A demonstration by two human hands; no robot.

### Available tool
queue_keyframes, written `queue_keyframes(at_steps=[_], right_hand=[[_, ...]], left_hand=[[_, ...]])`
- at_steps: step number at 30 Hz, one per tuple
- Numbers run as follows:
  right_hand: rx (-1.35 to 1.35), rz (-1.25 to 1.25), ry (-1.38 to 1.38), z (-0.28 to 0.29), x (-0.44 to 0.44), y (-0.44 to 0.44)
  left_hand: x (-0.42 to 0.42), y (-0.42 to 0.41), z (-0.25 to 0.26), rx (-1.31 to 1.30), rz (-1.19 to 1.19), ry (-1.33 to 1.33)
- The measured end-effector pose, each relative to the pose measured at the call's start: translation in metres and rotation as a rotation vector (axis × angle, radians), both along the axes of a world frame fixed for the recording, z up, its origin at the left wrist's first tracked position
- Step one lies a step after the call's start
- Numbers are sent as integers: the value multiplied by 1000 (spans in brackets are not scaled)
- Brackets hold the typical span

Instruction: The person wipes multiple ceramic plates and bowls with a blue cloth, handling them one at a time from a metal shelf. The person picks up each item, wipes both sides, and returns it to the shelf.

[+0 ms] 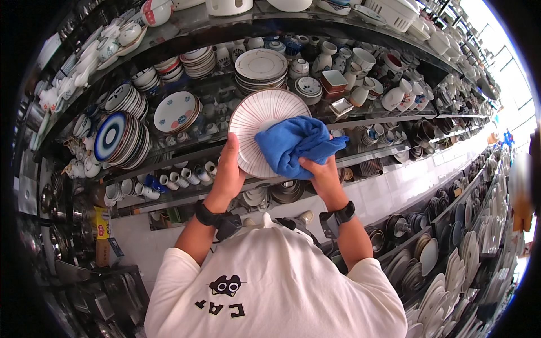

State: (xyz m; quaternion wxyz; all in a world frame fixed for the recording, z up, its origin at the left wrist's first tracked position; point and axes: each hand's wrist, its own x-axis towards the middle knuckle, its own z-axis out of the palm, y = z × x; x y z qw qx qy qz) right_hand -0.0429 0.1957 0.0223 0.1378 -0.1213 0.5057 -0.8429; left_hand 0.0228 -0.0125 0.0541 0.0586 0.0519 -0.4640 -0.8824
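Note:
A round white plate [253, 126] with fine reddish lines fanning out from its centre is held up in front of the glass shelves. My left hand [229, 171] grips its left rim, thumb on the upper face and fingers hidden beneath. Bunched over the plate's right side lies a blue cloth [291, 145]. My right hand [322, 173] clasps that cloth against the plate, its thumb pressed on the folds. The cloth hides the plate's right part and most of my right fingers.
Just beyond the plate stands a stack of white plates [261, 65]. Plates with a blue-ringed top [110, 137] and flowered plates [176, 112] are stacked to the left. Ceramic bottles [360, 93] crowd the right. Below runs a row of cups [179, 178]. More shelved dishes [429, 255] line the aisle.

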Motion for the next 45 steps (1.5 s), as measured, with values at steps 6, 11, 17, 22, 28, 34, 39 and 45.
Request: queue_keyframes(at_steps=[6, 11, 17, 22, 28, 34, 39, 45], right_hand=[[399, -9, 227, -8, -11, 4], [908, -325, 655, 18, -22, -1], [823, -134, 866, 32, -25, -37], [807, 40, 912, 24, 2, -49], [952, 105, 830, 10, 11, -13], [1048, -256, 881, 12, -30, -21], [856, -66, 969, 36, -23, -50], [952, -23, 864, 27, -27, -52]], left_hand=[[-3, -9, -12, -579, 42, 65], [1, -5, 0, -835, -25, 27], [-15, -20, -29, -459, -121, -136], [-11, -37, -25, -197, -53, -237], [-6, -45, -40, -369, 44, -139], [-1, -21, -19, -747, -40, -86], [-16, -40, -39, -370, -237, -235], [-9, -49, -26, -245, -155, -229]])
